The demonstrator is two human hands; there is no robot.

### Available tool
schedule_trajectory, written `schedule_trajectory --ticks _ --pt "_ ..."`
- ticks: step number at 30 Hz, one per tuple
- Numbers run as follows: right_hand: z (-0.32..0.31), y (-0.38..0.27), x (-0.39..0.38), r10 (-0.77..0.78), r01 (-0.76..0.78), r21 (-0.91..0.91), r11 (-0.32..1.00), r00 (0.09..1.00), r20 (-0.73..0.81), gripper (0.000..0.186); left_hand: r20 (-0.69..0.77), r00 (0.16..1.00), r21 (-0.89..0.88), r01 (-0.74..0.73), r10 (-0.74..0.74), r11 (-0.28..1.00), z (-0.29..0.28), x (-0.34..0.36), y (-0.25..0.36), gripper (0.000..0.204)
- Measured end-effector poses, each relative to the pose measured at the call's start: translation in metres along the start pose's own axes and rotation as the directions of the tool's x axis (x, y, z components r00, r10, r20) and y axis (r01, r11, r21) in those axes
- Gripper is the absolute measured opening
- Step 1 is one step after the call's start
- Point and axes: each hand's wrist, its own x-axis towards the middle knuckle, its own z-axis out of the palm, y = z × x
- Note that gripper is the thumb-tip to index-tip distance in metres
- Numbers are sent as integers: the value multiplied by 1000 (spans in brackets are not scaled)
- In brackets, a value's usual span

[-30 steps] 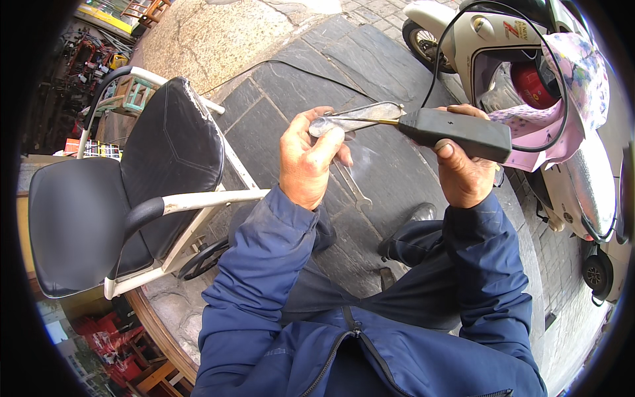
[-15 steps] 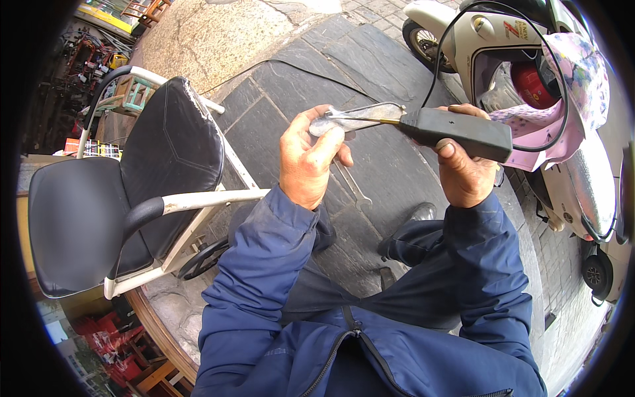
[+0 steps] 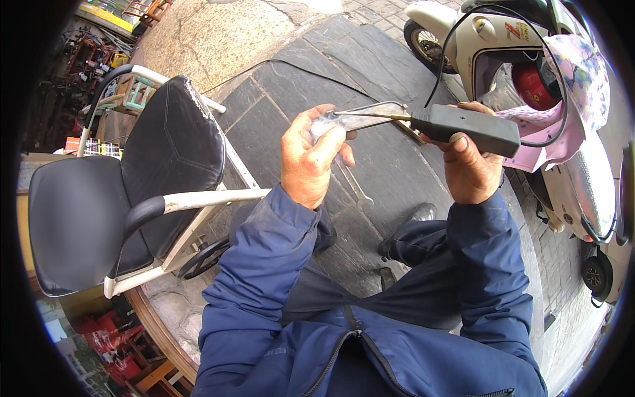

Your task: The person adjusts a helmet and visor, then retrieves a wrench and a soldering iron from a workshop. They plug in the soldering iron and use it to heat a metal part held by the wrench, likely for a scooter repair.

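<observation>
My left hand (image 3: pixel 309 155) pinches a flat silvery metal piece (image 3: pixel 360 122) with a dark rod-like edge between thumb and fingers. My right hand (image 3: pixel 471 162) is wrapped round the boxy black handle of a corded tool that looks like a soldering iron (image 3: pixel 473 128). Its thin metal tip reaches left over the silvery piece, close to my left thumb. A whitish haze there blurs the contact point. Below my left fingers shows an open-ended wrench (image 3: pixel 358 186); whether it touches the paving I cannot tell.
A black padded chair (image 3: pixel 173 135) with white metal frame stands at the left. A white scooter (image 3: pixel 473 49) with a pink patterned cover (image 3: pixel 579 76) is at the right. The tool's black cord (image 3: pixel 433 69) loops up in front of it. Dark slate paving (image 3: pixel 278 142) lies underneath.
My right hand and the black tool have shifted slightly right and down. A whitish haze now shows by my left thumb, which has barely moved.
</observation>
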Motion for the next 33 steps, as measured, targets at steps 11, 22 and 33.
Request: schedule_trajectory --ticks 11,22,33 --pt "1 1 4 -1 1 -13 1000 1000 -6 57 5 1000 -10 22 -22 1000 -1 -2 2 42" --pt "-16 -4 16 145 -146 76 986 989 18 46 81 996 -28 22 -20 999 -3 -2 3 40" --pt "-23 1 16 220 -216 108 971 975 -36 44 153 988 -26 22 -17 999 -2 -5 4 41"
